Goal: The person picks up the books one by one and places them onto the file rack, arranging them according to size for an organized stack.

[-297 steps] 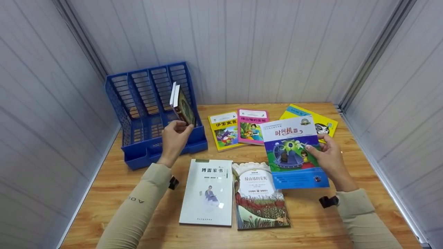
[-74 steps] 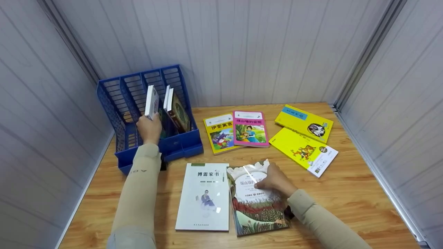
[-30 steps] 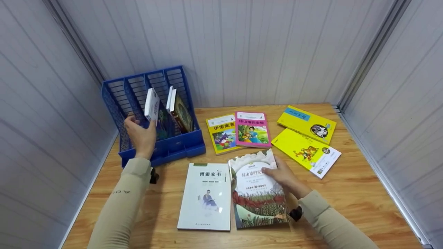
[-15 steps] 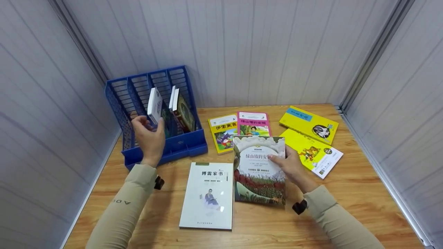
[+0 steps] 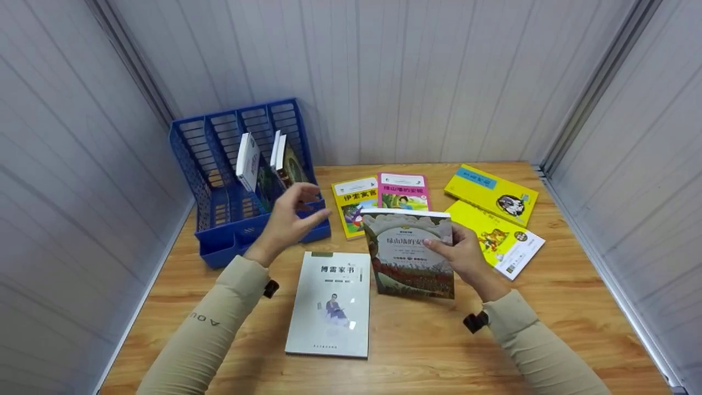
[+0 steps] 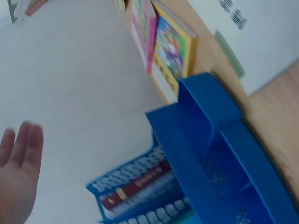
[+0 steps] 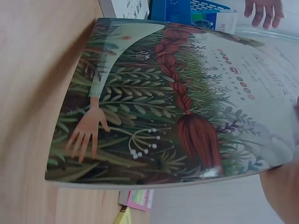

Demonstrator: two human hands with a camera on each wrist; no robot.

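My right hand (image 5: pixel 466 258) grips the right edge of a paperback book (image 5: pixel 411 258) with a field and a red braid on its cover, thumb on the front. The book is tilted up off the table, its white page edge showing on top. In the right wrist view the cover (image 7: pixel 140 93) fills most of the frame. My left hand (image 5: pixel 288 222) is in the air in front of the blue file rack (image 5: pixel 219 219), fingers loosely bent and apart from the thumb, holding nothing. Books stand in two of the rack's slots: a white-edged one (image 5: pixel 249 162) and a pair with a dark cover (image 5: pixel 290 164).
A white book (image 5: pixel 329 307) lies flat at the front of the table. Behind are a yellow book (image 5: pixel 354 206) and a pink book (image 5: pixel 403 189), partly covered by the held one. Two yellow books (image 5: pixel 493 192) overlap at the right. Panel walls enclose the table.
The right hand has lifted the braid-cover book from the table and tipped it up. The left hand has let go of the white-edged book in the rack and moved right.
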